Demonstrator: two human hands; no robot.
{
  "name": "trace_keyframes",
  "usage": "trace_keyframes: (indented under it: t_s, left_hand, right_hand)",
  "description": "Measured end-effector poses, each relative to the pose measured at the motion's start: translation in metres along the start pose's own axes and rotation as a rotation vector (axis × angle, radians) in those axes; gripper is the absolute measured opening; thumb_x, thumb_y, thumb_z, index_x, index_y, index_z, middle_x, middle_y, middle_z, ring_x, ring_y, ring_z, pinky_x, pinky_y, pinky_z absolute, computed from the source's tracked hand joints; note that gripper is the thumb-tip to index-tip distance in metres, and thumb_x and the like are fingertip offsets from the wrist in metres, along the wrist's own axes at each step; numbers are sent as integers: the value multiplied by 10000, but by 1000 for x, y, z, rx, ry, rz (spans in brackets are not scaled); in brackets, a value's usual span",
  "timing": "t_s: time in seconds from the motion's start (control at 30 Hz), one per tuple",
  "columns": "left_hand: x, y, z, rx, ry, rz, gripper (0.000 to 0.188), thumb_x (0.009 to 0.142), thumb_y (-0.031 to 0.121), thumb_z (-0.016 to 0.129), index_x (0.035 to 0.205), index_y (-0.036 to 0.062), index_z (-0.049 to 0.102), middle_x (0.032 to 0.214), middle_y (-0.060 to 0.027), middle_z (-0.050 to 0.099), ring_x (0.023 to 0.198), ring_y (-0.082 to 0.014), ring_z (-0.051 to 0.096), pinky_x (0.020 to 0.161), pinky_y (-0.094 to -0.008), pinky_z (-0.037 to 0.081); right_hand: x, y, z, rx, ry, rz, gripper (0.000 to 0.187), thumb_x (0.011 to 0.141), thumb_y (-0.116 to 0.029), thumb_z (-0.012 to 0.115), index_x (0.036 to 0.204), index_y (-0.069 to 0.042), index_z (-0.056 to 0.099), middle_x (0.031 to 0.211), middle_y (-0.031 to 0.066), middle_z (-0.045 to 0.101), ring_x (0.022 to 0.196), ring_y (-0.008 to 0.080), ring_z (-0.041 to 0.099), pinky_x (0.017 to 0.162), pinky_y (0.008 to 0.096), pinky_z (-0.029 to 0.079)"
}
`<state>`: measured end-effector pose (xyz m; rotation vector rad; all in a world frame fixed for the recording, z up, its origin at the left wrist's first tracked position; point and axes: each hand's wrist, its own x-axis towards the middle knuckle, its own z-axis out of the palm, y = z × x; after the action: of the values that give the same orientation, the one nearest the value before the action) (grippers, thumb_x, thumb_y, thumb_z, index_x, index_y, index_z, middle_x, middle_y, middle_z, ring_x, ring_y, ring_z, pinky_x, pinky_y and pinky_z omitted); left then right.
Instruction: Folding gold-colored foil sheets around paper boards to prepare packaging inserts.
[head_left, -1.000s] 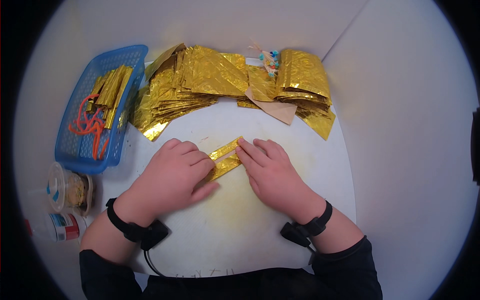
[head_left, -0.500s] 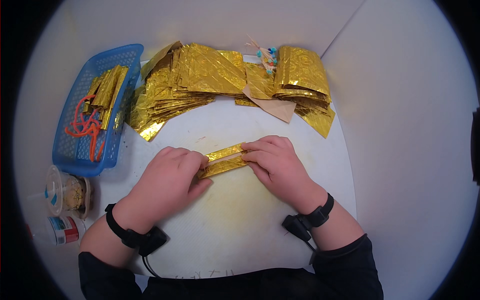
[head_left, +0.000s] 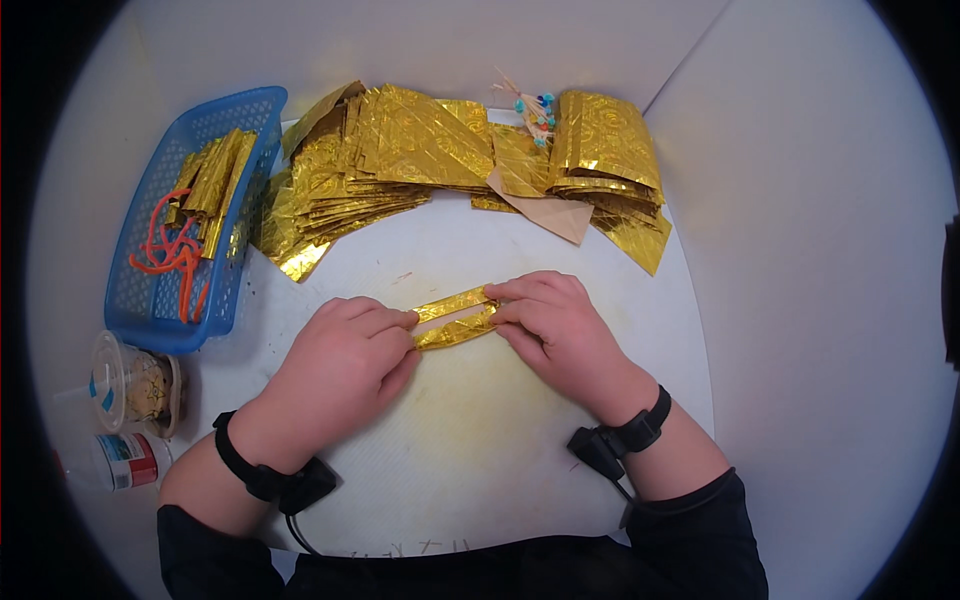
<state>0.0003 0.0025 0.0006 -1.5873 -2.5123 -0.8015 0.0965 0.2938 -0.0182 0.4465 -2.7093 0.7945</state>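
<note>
Between my two hands, a narrow folded strip of gold foil paper point(head_left: 458, 331) lies slanted on the white table, its two long gold edges turned in with a pale band between them. My left hand point(head_left: 350, 350) pinches its left end, thumb below and fingers above. At the other end, my right hand point(head_left: 550, 318) grips the strip between thumb and fingertips. The fingers of both hands are closed on the paper and partly hide its ends.
Stacks of gold foil paper point(head_left: 410, 135) and another gold stack point(head_left: 605, 140) stand at the back. Bead-tipped picks point(head_left: 538, 112) lie between them. At left are a blue basket point(head_left: 125, 290) with gold strips and orange cords point(head_left: 185, 270), a clear tub point(head_left: 135, 385) and a bottle point(head_left: 125, 460).
The strip's near gold edge has curled inward and looks more rounded. My left thumb has drawn up closer to the fingers at the left end; the right hand is nearly unmoved.
</note>
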Motion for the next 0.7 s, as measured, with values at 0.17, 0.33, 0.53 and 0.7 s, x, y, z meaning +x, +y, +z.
trace_keyframes:
  t_s: [0.17,0.33,0.53,0.7]
  left_hand:
    - [2,3,2,1,1,-81,131,907,117,880,1007,74,807,1154,-89,835,1027,-324,760,945,-469,594]
    - [-1,-2,5,67,-13,50,157,922,141,888,1043,71,817,1139,-82,815,1020,-318,748,930,-466,598]
    - [3,7,-4,28,-74,-40,137,925,127,883,1035,72,823,1033,-76,737,1010,-324,718,883,-459,599]
    - [-2,1,0,-8,-42,-42,126,930,119,876,1027,69,813,981,-90,722,970,-334,713,840,-464,605]
  right_hand:
    - [2,-5,-4,-7,-50,21,131,996,-96,816,1126,-104,814,1319,57,781,1270,308,670,1120,465,482]
    - [0,-7,-1,-62,-57,-46,198,1008,-104,822,1203,-125,844,1307,62,768,1270,315,668,1132,472,477]
    - [0,-8,0,-59,-41,-56,167,1010,-115,831,1172,-127,872,1290,72,761,1260,317,673,1113,472,489]
    - [-1,-6,1,-5,-69,-45,211,1002,-94,833,1210,-114,859,1236,78,762,1230,320,695,1098,464,508]
